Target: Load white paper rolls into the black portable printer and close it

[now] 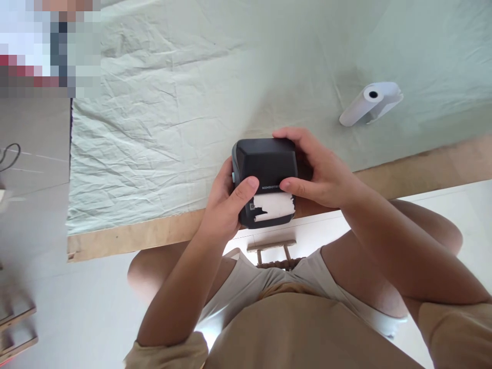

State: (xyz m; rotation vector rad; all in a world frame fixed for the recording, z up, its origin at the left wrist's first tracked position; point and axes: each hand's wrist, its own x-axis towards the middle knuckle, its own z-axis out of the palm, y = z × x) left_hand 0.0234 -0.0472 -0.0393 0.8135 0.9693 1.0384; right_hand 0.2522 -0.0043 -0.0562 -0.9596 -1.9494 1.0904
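Note:
A black label printer point(267, 161) with NIIMBOT lettering is held between my two hands above the table's front edge. My left hand point(230, 202) grips its left side, the thumb lying on the front top. On the other side, my right hand point(315, 169) wraps the right edge, with fingers at the back corner and the thumb near the lettering. A torn strip of white paper point(277, 206) sticks out of the printer's front slot. The undersides of both hands are hidden. Farther right, a roll of white paper point(355, 106) rests on the cloth, its loose end partly unrolled.
A wrinkled pale green cloth point(154, 128) covers the table, whose bare wooden edge point(134, 238) runs along the front. At the left are a dark cable loop point(15, 154) and a wooden rack or stool point(19, 318) on the floor. The top left corner is pixelated.

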